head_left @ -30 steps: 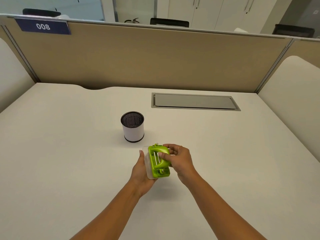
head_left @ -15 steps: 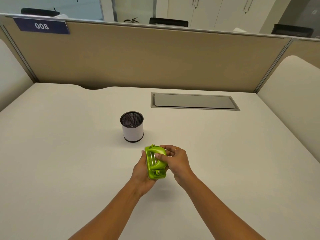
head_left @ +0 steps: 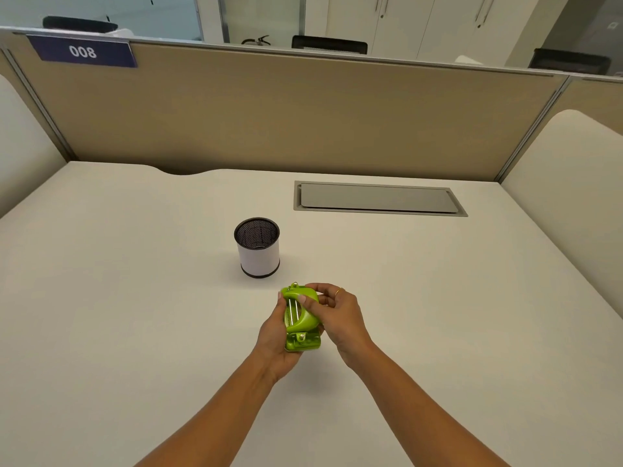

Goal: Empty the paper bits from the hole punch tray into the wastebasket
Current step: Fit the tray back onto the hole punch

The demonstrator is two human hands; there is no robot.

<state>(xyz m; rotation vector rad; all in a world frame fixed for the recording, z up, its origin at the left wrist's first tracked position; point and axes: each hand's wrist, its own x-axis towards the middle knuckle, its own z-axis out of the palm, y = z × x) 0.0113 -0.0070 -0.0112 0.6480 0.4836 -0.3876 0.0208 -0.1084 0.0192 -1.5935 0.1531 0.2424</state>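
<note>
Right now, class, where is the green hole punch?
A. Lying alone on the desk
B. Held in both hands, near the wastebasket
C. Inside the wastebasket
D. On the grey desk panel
B: the left hand and right hand both grip the hole punch, short of the wastebasket.

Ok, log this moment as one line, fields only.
left hand: holding hole punch | right hand: grip on punch top | wastebasket: upright on desk, beyond punch | paper bits: not visible
</note>
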